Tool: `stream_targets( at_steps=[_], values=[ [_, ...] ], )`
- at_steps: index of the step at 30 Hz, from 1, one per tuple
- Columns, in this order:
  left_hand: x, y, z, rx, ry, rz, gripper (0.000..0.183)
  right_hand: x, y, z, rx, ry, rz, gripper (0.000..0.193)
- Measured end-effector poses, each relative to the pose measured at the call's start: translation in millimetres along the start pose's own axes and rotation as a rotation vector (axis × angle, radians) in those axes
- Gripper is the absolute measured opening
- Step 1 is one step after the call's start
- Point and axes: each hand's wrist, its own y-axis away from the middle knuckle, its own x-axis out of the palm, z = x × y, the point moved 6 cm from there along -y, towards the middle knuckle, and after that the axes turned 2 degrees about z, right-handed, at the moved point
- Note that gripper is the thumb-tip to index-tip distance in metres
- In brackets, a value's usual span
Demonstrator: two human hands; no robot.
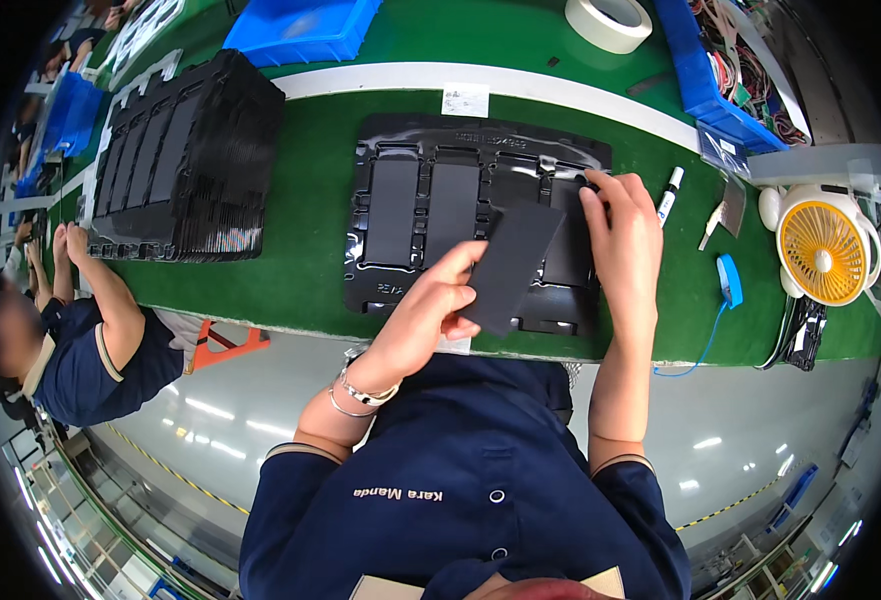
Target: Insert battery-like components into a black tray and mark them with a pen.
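A black plastic tray (380,285) with several long pockets lies on the green bench top in front of me. Flat dark pads (392,212) fill its two left pockets. Over the tray's right half, my left hand (428,308) grips a loose dark rectangular pad (512,268) by its left edge, thumb and fingers closed. The pad is tilted and partly covers the pockets beneath. My right hand (624,222) rests at the tray's upper right corner, fingers bent and slightly apart. Its thumb and forefinger touch the top of the rightmost pocket; nothing is visibly held there.
A tall stack of black trays (190,160) stands left, near another person (80,340). Blue bins (305,30), one holding cables (735,50), and a tape roll (610,22) sit at the back. To the right are a marker (670,195), a blue wrist strap (728,280) and a yellow fan (822,252).
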Motion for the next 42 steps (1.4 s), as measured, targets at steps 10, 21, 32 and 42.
stream_targets(
  at_steps=[10,21,32,42],
  values=[
    [7,-18,-27,0.368,-1.291,-0.345,0.057,-1,-4,-18,0.021,-0.287,0.122,0.013],
    [25,-10,-16,0.181,-0.349,-0.058,0.033,-10,17,29,0.17,-1.086,0.14,0.014],
    [11,-5,-25,0.367,-0.116,-0.148,0.029,23,50,44,0.199,-1.202,0.381,0.011],
    [8,-3,-27,0.409,-0.271,-0.255,0.032,22,49,50,0.167,-1.177,0.377,0.01]
  ],
)
